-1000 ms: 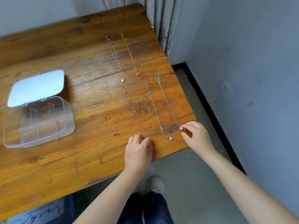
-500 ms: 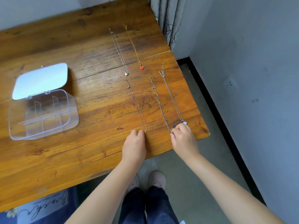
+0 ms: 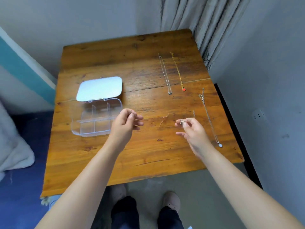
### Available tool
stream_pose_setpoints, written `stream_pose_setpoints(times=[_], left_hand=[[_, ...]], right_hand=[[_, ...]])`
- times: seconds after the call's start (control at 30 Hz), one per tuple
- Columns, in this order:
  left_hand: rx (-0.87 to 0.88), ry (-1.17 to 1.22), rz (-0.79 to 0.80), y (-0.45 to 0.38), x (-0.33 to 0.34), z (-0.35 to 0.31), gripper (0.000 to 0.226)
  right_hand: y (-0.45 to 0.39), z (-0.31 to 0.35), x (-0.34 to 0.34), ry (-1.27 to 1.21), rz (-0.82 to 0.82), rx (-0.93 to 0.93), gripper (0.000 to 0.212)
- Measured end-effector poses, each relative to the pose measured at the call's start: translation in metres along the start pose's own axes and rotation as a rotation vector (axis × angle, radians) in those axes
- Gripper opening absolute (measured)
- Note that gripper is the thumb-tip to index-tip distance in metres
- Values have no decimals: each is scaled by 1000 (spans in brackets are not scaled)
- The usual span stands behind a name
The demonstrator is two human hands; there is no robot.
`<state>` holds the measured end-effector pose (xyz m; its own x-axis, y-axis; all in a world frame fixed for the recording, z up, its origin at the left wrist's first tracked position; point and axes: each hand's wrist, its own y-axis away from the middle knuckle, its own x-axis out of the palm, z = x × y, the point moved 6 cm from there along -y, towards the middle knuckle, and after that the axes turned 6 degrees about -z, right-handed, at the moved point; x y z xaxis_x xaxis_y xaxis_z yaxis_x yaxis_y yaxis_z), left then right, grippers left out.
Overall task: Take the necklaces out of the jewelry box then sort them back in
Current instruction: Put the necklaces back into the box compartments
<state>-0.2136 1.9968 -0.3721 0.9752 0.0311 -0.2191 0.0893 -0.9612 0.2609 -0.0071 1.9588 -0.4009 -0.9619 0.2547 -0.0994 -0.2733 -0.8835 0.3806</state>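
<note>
The clear jewelry box stands open on the left of the wooden table, its lid laid back and its divided compartments empty. My left hand hovers at the box's right edge, fingers pinched on a thin silver chain. Right of centre, my right hand pinches a small silver pendant; a blurred chain trails over the table between my hands. On the table lie a silver necklace, a gold necklace with a red pendant and a silver necklace with a white pendant.
The table sits in a corner, with a grey curtain behind its far right and a grey wall on the right. A light cushion lies at the left. My feet stand at the table's front edge.
Both hands have lifted from the table's front edge, each with a necklace. My left hand has moved left toward the box. Two necklaces are gone from the near row.
</note>
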Motion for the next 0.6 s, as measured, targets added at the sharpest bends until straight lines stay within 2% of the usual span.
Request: stream_pose_setpoints(times=[0.13, 0.3, 0.5, 0.6], left_hand=[[59, 146, -4, -18, -57, -30, 37], [128, 143, 25, -34, -127, -52, 37], [129, 64, 41, -56, -207, -42, 35], [116, 56, 51, -69, -228, -33, 35]], right_hand=[[0, 57, 53, -79, 127, -99, 28], [12, 95, 112, -153, 211, -148, 32], [31, 107, 195, 21, 370, -198, 30], [26, 112, 228, 80, 376, -205, 29]])
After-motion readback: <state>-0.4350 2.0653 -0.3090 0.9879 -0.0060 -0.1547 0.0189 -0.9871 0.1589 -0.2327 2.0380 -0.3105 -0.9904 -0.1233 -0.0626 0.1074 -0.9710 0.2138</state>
